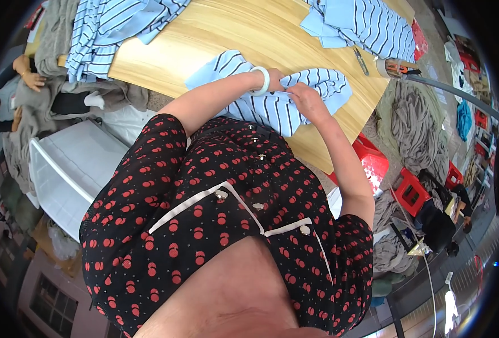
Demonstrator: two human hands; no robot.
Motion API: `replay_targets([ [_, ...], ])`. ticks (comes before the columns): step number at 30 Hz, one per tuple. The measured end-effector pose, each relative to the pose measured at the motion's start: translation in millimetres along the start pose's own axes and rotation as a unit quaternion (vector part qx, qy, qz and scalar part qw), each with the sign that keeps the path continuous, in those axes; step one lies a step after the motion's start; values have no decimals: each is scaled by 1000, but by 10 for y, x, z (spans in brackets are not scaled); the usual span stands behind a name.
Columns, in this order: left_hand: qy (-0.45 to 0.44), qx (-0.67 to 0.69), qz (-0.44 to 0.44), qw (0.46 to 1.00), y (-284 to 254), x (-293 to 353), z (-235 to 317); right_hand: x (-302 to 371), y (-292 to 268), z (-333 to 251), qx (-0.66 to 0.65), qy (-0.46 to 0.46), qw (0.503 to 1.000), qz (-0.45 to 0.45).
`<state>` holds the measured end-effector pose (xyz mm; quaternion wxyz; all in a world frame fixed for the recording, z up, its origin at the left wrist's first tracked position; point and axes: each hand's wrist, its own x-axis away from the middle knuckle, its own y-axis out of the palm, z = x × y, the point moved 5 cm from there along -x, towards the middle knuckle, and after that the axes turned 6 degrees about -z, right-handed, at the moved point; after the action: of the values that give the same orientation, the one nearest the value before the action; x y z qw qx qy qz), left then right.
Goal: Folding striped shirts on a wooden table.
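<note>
Both hands, left [274, 79] and right [305, 97], pinching striped shirt [272, 104] on wooden counter [227, 34]; scissors [360, 61] beyond right hand, more striped shirts [368, 22] farther off.

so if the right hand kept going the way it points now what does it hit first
Most likely the left hand, which grips the same striped light-blue garment. The right hand points toward it across a bunched fold of cloth; how far apart they are in depth is unclear.

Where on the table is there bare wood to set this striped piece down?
Bare wood on the table lies between the left striped pile and the right striped pile. The near edge is crowded: both hands grip the striped garment.
</note>
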<state>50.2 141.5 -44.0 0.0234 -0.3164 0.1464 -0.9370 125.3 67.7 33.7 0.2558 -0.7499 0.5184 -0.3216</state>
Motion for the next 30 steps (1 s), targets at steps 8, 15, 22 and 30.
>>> replay_targets([
  [8, -44, 82, 36, 995, 9, 7, 7, -27, -59, -37, 17, 30, 999, 33],
  [15, -125, 158, 47, 978, -20, 55, 0, -32, -77, -82, 16, 44, 997, 57],
  [22, -99, 208, 30, 973, -43, 173, 31, -19, -131, -207, 59, 51, 995, 65],
  [30, -73, 102, 18, 992, -94, 128, 79, -28, -117, -211, 112, 32, 988, 98],
])
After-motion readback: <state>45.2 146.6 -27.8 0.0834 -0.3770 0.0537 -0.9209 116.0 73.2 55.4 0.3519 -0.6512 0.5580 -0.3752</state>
